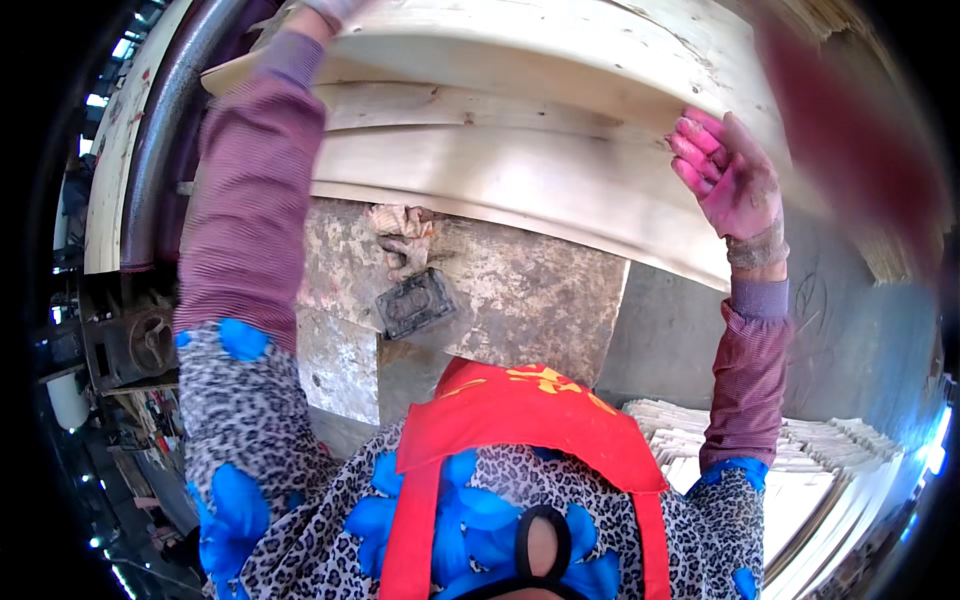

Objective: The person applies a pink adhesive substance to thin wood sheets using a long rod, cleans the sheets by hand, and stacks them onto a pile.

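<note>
My right hand (735, 185), in a thin glove stained pink, is raised palm up beside the edge of the pale wood veneer sheets (520, 165). Its fingers are loosely bent and apart, with nothing in them. At the top edge, my left hand (338, 8) reaches over the far left of the sheets; its fingers are cut off by the picture's rim. One veneer sheet (450, 75) bows up above the others, its edge curved. Whether my left hand touches that sheet cannot be seen.
A crumpled work glove (402, 240) and a dark rectangular block (415, 304) lie on a stained board (520, 290). A machine with a shiny metal roller (165, 130) stands left. Stacked veneer (770, 470) sits low right. A blurred dark-red shape (850, 120) crosses the upper right.
</note>
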The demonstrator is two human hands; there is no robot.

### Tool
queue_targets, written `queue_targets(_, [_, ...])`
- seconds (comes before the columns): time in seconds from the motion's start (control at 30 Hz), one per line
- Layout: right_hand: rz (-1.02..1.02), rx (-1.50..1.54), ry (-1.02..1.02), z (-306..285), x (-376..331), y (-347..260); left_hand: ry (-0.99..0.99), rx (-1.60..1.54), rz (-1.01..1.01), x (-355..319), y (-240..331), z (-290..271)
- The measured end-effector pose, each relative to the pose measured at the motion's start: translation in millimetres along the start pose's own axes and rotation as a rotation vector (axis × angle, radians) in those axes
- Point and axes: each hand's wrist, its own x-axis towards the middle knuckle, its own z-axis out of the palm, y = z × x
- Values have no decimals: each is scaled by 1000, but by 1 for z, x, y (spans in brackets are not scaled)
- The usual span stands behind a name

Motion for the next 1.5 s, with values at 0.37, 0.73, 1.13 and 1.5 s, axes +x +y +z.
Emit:
queue_targets(0.37, [63,-6,127,-7,-5,2,-473,1246,-57,-53,-86,146])
queue_targets(0.73, [85,-7,47,-7,-4,3,-406,1611,227,-105,-190,132])
queue_targets(1.13, [64,-130,-111,6,-20,2,272,1675,233,-26,-95,76])
queue_targets(1.5, [-339,-1870,205,-21,-22,110,345,1097,459,33,-56,32])
